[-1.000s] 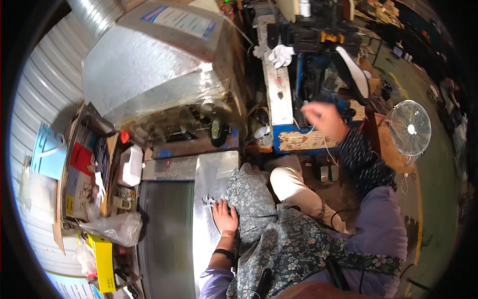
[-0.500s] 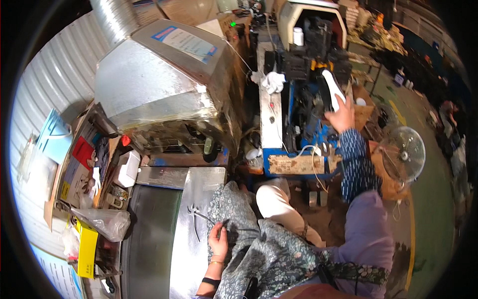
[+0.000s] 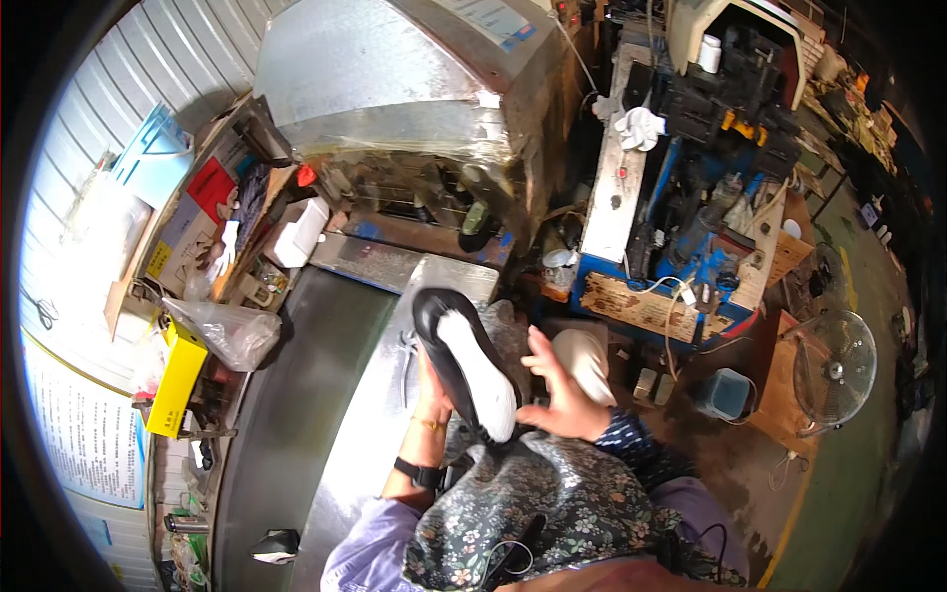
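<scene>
A black shoe upper on a last (image 3: 473, 365), its long white bottom facing up, is held over my lap. My left hand (image 3: 432, 393) grips it from the left side, the fingers mostly hidden behind it. My right hand (image 3: 564, 397) is open, fingers spread, just right of the shoe's lower end; I cannot tell whether the thumb touches it. Below lies my flowered apron (image 3: 533, 503). To the left, a pair of pliers (image 3: 406, 347) rests on the bare metal ledge (image 3: 360, 434), partly covered by the shoe.
A dark belt (image 3: 286, 395) runs left of the ledge, with another black-and-white shoe (image 3: 274, 546) on it. The metal hood (image 3: 385, 89) stands ahead. At right are a blue-framed machine (image 3: 681, 276), a bucket (image 3: 725, 393) and a fan (image 3: 837, 371).
The white-bottomed shoe has come from the machine at right to over my lap. My left hand has taken hold of it, my right hand has let go. The view has turned left.
</scene>
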Action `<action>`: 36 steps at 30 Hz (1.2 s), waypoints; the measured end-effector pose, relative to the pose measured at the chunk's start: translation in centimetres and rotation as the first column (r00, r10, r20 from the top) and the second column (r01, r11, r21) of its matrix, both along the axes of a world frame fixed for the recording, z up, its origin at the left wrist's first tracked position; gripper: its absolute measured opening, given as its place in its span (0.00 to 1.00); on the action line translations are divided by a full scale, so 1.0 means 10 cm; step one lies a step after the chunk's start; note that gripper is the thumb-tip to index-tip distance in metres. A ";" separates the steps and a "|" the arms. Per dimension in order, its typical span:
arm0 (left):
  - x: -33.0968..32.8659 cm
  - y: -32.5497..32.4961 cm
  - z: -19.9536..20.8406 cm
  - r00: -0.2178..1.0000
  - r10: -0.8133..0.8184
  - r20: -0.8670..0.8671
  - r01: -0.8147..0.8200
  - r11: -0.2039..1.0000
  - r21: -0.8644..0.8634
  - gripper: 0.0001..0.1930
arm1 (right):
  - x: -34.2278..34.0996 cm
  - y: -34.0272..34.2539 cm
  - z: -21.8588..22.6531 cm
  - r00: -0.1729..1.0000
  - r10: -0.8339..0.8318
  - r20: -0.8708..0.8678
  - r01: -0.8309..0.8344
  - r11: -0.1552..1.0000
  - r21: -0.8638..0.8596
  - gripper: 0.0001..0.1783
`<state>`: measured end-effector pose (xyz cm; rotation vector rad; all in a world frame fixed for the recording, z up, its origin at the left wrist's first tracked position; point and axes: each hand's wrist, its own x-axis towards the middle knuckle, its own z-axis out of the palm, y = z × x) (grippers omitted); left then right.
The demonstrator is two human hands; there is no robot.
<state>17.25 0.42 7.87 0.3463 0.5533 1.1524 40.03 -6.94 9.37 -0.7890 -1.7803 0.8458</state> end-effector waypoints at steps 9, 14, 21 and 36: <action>-0.53 -0.67 -0.30 0.191 -0.150 -0.970 0.753 0.656 0.047 0.23 | -0.01 0.11 -0.45 0.789 0.590 -0.169 -0.455 0.378 -0.806 0.38; -1.38 -0.56 -0.69 -0.042 0.270 -0.962 0.170 0.951 0.259 0.24 | -0.09 -0.01 -0.66 0.856 -0.094 -0.509 -0.505 0.061 -0.861 0.34; -2.06 -0.94 -1.04 -0.032 0.280 -0.960 -0.014 0.960 0.280 0.18 | -0.77 1.70 -0.59 0.839 -0.250 -0.483 -0.244 0.620 -0.745 0.26; -1.25 -1.09 -1.03 0.108 0.316 -0.943 0.295 0.895 0.334 0.13 | -1.53 0.53 -1.42 0.828 0.413 0.379 -0.381 0.911 -0.158 0.12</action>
